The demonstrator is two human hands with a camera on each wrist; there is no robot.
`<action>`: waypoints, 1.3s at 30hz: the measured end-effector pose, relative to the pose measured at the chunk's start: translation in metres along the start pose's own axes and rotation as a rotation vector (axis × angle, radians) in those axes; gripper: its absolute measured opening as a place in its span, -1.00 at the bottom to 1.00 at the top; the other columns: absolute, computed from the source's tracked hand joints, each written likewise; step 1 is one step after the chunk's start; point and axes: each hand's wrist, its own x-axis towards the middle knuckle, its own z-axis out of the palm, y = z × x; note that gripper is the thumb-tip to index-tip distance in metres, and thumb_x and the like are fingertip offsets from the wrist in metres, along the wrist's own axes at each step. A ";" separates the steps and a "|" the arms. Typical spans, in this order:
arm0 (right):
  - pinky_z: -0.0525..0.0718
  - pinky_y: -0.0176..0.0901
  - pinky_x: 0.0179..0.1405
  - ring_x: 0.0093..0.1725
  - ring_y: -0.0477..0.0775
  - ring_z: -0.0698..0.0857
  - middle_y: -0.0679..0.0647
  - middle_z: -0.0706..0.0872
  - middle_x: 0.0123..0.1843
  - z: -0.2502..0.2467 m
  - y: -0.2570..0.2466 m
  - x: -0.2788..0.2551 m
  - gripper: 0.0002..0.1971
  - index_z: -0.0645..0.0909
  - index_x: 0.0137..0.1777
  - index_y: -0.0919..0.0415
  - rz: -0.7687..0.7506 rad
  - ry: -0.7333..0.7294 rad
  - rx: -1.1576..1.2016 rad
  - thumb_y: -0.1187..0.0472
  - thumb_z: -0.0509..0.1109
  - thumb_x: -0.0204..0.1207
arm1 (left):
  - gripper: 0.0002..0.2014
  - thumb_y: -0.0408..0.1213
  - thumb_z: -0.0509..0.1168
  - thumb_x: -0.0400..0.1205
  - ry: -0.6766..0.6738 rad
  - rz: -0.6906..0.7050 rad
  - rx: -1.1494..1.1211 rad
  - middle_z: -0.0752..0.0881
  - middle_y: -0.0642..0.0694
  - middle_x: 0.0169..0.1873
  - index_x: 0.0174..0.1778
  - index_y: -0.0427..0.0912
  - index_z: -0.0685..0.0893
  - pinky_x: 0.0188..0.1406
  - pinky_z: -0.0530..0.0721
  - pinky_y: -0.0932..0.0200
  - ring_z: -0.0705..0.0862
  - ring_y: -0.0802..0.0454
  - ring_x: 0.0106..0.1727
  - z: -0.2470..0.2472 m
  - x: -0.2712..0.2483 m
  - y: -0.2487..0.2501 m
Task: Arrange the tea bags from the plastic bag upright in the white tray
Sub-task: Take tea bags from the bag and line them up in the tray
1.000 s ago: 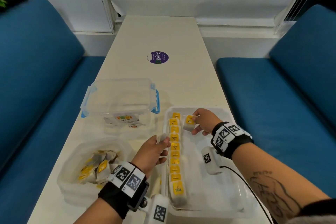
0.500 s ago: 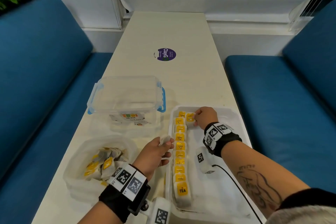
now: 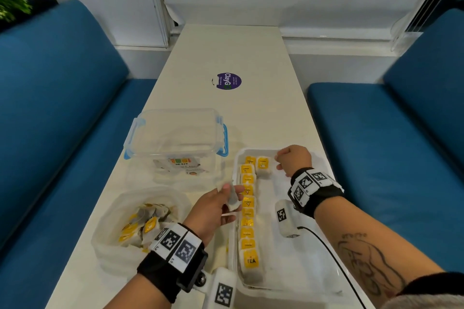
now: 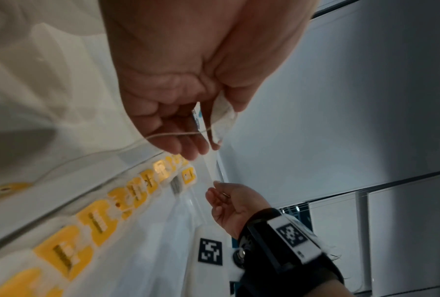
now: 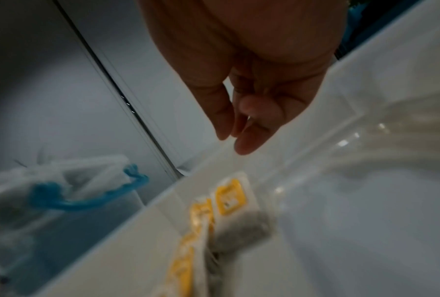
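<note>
Now the left hand [image 3: 213, 208] is pinching a tea bag [image 3: 232, 199] beside the tray [image 3: 324, 281], its string dangling. The right hand [image 3: 293, 159], fingers loosely curled and holding nothing, is hovering by the second row's first bag [image 3: 263, 165]. Ideally, the next bag is going in upright, label forward, snug against it.

A long cream table [image 3: 233, 52] carries a white tray [image 3: 308, 281], a plastic bag [image 3: 110, 221], a clear blue-latched container [image 3: 175, 133] and a purple sticker [image 3: 229, 81].
</note>
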 end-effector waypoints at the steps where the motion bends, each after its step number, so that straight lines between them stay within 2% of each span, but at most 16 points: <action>1: 0.59 -0.28 -0.42 -0.25 0.07 0.71 0.21 0.74 -0.08 -0.005 -0.006 -0.010 -0.81 0.57 -0.25 0.15 -0.032 0.016 0.043 0.43 0.28 0.50 | -0.64 -0.09 0.01 0.74 0.013 0.024 0.018 0.72 0.00 -0.06 0.00 -0.04 0.73 -0.12 0.56 0.23 0.65 0.06 -0.05 0.001 -0.002 0.003; 3: 0.42 -0.35 -0.57 -0.37 -0.03 0.64 0.17 0.73 -0.10 -0.009 -0.019 -0.037 -0.76 0.58 -0.12 0.19 -0.084 -0.134 0.170 0.53 0.22 0.46 | -0.61 -0.06 0.00 0.74 0.039 0.075 0.048 0.70 0.00 0.07 0.03 0.01 0.76 0.00 0.53 0.20 0.58 0.06 0.04 0.002 -0.003 0.010; 5: 0.33 -0.30 -0.59 -0.42 -0.07 0.57 0.10 0.74 -0.07 -0.009 -0.029 -0.066 -0.64 0.57 -0.05 0.14 -0.140 -0.439 0.202 0.61 0.24 0.37 | -0.62 -0.05 0.01 0.74 0.062 0.112 0.018 0.68 -0.02 0.05 0.09 -0.02 0.75 -0.07 0.51 0.21 0.53 0.08 -0.08 0.004 -0.003 0.018; 8: 0.32 -0.23 -0.55 -0.43 -0.09 0.50 -0.06 0.73 -0.06 0.001 -0.031 -0.095 -0.62 0.59 0.03 0.11 -0.256 -0.792 0.032 0.56 0.34 0.33 | -0.63 -0.08 0.03 0.73 0.038 0.171 -0.068 0.54 -0.08 -0.27 -0.02 -0.03 0.77 -0.19 0.47 0.20 0.33 0.08 -0.31 0.006 -0.006 0.033; 10: 0.36 -0.27 -0.54 -0.44 -0.16 0.52 -0.03 0.76 -0.03 0.008 -0.027 -0.106 -0.73 0.62 -0.02 0.15 -0.310 -0.862 -0.043 0.45 0.43 0.33 | -0.64 -0.11 0.05 0.72 -0.012 0.219 -0.120 0.35 -0.08 -0.44 -0.02 -0.06 0.78 -0.32 0.40 0.12 0.27 0.04 -0.40 0.006 -0.009 0.040; 12: 0.44 -0.34 -0.53 -0.43 -0.24 0.58 -0.02 0.79 -0.14 0.012 -0.023 -0.115 -0.85 0.67 -0.13 0.13 -0.342 -0.851 -0.065 0.39 0.47 0.40 | -0.70 -0.16 0.09 0.71 -0.022 0.260 -0.167 0.46 -0.07 -0.44 0.01 -0.14 0.74 -0.48 0.35 0.15 0.28 0.05 -0.47 0.005 -0.013 0.045; 15: 0.61 -0.46 -0.31 -0.42 -0.29 0.61 -0.22 0.74 -0.36 0.014 -0.017 -0.120 -0.88 0.73 -0.03 0.34 -0.376 -0.800 -0.118 0.35 0.46 0.46 | -0.77 -0.26 0.12 0.71 -0.027 0.292 -0.281 0.69 0.02 -0.22 0.03 -0.21 0.68 -0.57 0.48 0.32 0.38 0.14 -0.51 0.003 -0.017 0.050; 17: 0.61 -0.35 -0.10 -0.33 -0.25 0.60 -0.14 0.71 -0.27 0.011 -0.016 -0.122 -0.92 0.74 -0.06 0.26 -0.399 -0.750 -0.154 0.30 0.46 0.47 | -0.79 -0.28 0.11 0.71 -0.013 0.279 -0.350 0.65 0.02 -0.30 0.05 -0.23 0.65 -0.59 0.49 0.35 0.39 0.17 -0.52 0.000 -0.018 0.051; 19: 0.58 -0.34 -0.05 -0.23 -0.16 0.59 -0.09 0.69 -0.21 0.005 -0.016 -0.123 -0.93 0.70 -0.21 0.09 -0.426 -0.698 -0.179 0.25 0.46 0.49 | -0.79 -0.29 0.11 0.71 0.011 0.264 -0.386 0.60 0.01 -0.37 0.01 -0.21 0.65 -0.60 0.48 0.37 0.40 0.17 -0.50 -0.003 -0.017 0.050; 21: 0.55 -0.50 -0.27 -0.25 -0.16 0.57 -0.14 0.65 -0.26 0.000 -0.014 -0.124 -0.81 0.61 -0.32 -0.03 -0.417 -0.656 -0.185 0.21 0.45 0.50 | -0.80 -0.30 0.10 0.72 0.034 0.253 -0.405 0.61 0.02 -0.38 -0.06 -0.17 0.64 -0.59 0.49 0.37 0.41 0.15 -0.47 -0.005 -0.018 0.049; 23: 0.50 -0.43 -0.51 -0.24 -0.10 0.60 -0.08 0.67 -0.25 -0.005 -0.014 -0.126 -0.79 0.61 -0.33 -0.05 -0.368 -0.629 -0.152 0.18 0.41 0.53 | -0.81 -0.34 0.11 0.71 0.049 0.236 -0.421 0.61 -0.01 -0.37 -0.10 -0.17 0.63 -0.60 0.50 0.39 0.44 0.14 -0.44 -0.005 -0.020 0.048; 26: 0.46 -0.28 -0.58 -0.32 -0.11 0.64 -0.02 0.74 -0.30 -0.013 -0.019 -0.130 -0.76 0.66 -0.31 0.07 -0.325 -0.575 0.059 0.27 0.31 0.59 | -0.88 -0.42 0.14 0.69 0.067 0.162 -0.440 0.61 -0.05 -0.37 -0.06 -0.20 0.58 -0.63 0.52 0.40 0.52 0.14 -0.47 -0.006 -0.020 0.043; 29: 0.48 -0.30 -0.67 -0.51 -0.05 0.57 0.03 0.69 -0.41 -0.019 -0.032 -0.136 -0.76 0.66 -0.25 0.16 -0.345 -0.508 0.297 0.32 0.26 0.62 | -0.81 -0.48 0.13 0.68 0.077 0.054 -0.465 0.58 -0.13 -0.39 0.07 -0.11 0.52 -0.68 0.51 0.40 0.56 0.16 -0.61 -0.003 -0.019 0.036; 32: 0.50 -0.28 -0.68 -0.57 -0.04 0.56 0.06 0.63 -0.46 -0.020 -0.041 -0.142 -0.77 0.68 -0.19 0.19 -0.385 -0.434 0.438 0.37 0.24 0.62 | -0.74 -0.50 0.07 0.68 0.075 0.004 -0.392 0.55 -0.12 -0.44 0.05 -0.06 0.54 -0.72 0.46 0.41 0.52 0.16 -0.64 0.005 -0.021 0.032; 36: 0.46 -0.34 -0.69 -0.64 -0.14 0.49 0.02 0.58 -0.48 -0.009 -0.043 -0.139 -0.80 0.69 -0.22 0.13 -0.398 -0.204 0.438 0.34 0.32 0.58 | -0.74 -0.49 0.04 0.66 0.015 -0.033 -0.303 0.53 -0.07 -0.52 -0.10 -0.15 0.60 -0.73 0.40 0.43 0.49 0.16 -0.65 0.018 -0.025 0.028; 39: 0.51 -0.53 -0.48 -0.50 -0.28 0.58 -0.12 0.64 -0.41 0.001 -0.039 -0.136 -0.83 0.71 -0.21 0.10 -0.444 -0.054 0.334 0.31 0.35 0.55 | -0.76 -0.46 0.08 0.63 -0.093 -0.055 -0.264 0.54 -0.05 -0.52 -0.18 -0.21 0.64 -0.71 0.37 0.41 0.48 0.15 -0.61 0.023 -0.029 0.028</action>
